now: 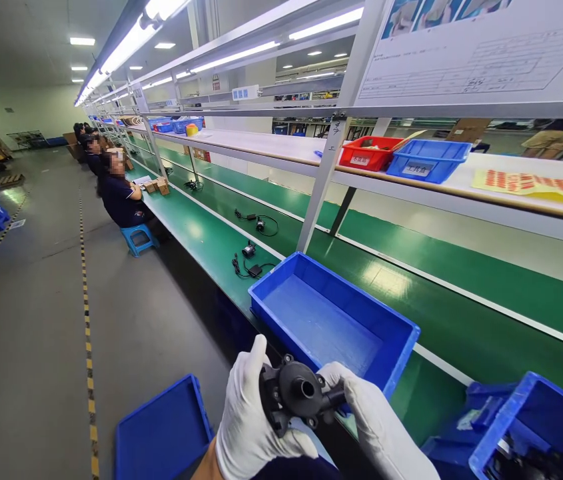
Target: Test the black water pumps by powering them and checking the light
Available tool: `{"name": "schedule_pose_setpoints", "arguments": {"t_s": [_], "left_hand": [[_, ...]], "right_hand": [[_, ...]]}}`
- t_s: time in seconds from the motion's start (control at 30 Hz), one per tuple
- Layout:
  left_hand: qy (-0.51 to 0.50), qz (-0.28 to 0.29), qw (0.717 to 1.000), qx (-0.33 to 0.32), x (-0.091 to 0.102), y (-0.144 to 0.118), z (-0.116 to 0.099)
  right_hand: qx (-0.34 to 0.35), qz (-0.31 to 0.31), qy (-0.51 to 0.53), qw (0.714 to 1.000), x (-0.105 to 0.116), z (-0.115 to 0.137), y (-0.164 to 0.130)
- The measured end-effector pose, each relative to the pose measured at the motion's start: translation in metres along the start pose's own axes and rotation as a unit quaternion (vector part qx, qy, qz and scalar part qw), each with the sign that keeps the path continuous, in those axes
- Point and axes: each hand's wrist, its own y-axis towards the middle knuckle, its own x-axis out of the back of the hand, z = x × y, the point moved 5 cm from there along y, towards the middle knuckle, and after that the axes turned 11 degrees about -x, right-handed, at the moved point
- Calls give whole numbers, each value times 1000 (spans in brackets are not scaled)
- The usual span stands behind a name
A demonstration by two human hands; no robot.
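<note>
Both hands wear white gloves and meet on one black plastic water pump (297, 390) in front of my body. My left hand (247, 413) wraps round the pump's left side, thumb up and fingers curled beneath. The fingers of my right hand (364, 407) close on the side pipe at its right. A short round port on the pump faces up toward me. Just beyond the hands, a large blue bin (321, 320) rests on the bench edge with its bare bottom showing.
A second blue bin (506, 427) at the lower right holds dark parts. Another blue bin (161, 427) is low at the left. Pumps with cables (248, 250) lie along the green bench (196, 223). Red (368, 153) and blue trays (428, 160) stand on the shelf. Co-workers (118, 190) sit further down.
</note>
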Motion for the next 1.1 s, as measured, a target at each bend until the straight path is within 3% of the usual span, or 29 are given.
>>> {"name": "schedule_pose_setpoints", "arguments": {"t_s": [0.4,0.73,0.9,1.1], "left_hand": [[58,-3,998,9,6,11,-6],[21,-15,1000,0,0,1,12],[42,-6,999,1,1,8,8],[57,-6,998,23,2,9,5]], "right_hand": [[5,-28,15,999,-1,9,11],[32,-37,-28,998,-2,10,11],[41,-46,-38,997,-1,11,17],[-28,-46,-54,997,0,15,20]]}}
